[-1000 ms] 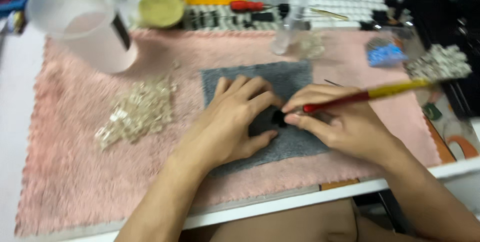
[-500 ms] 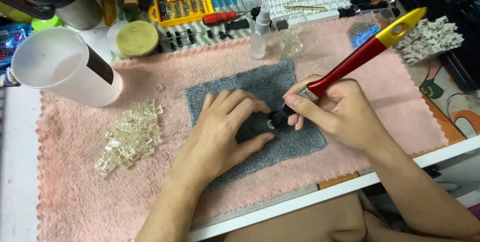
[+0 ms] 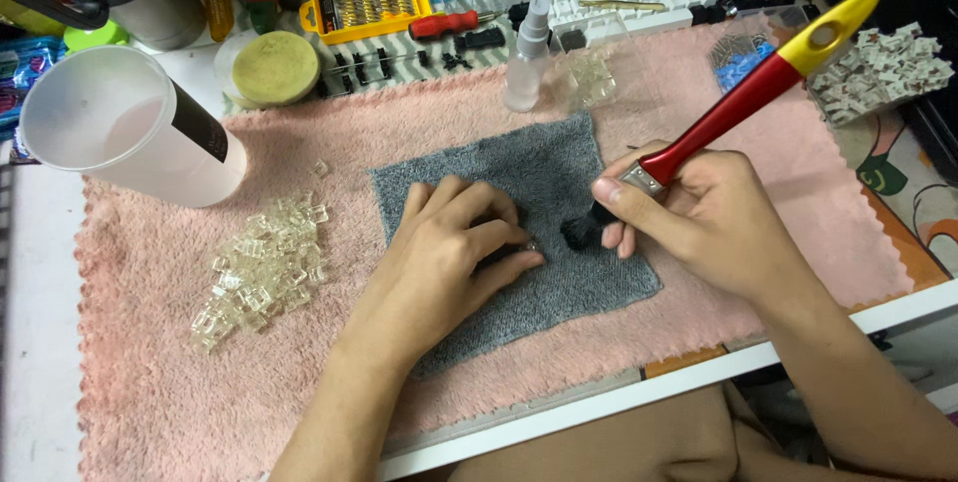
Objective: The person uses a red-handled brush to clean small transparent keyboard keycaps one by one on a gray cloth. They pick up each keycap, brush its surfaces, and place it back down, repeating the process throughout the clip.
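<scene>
Fingers of the left hand [image 3: 454,242] pin a small clear part [image 3: 530,243] flat on the grey cloth [image 3: 529,168], steadying it; right hand [image 3: 699,218] grips the brush [image 3: 743,103], bristles down beside it.

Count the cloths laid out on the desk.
2. A large pink fluffy cloth covers most of the desk, and a smaller grey cloth lies on top of its middle, under both hands. Others could be hidden beneath.
</scene>
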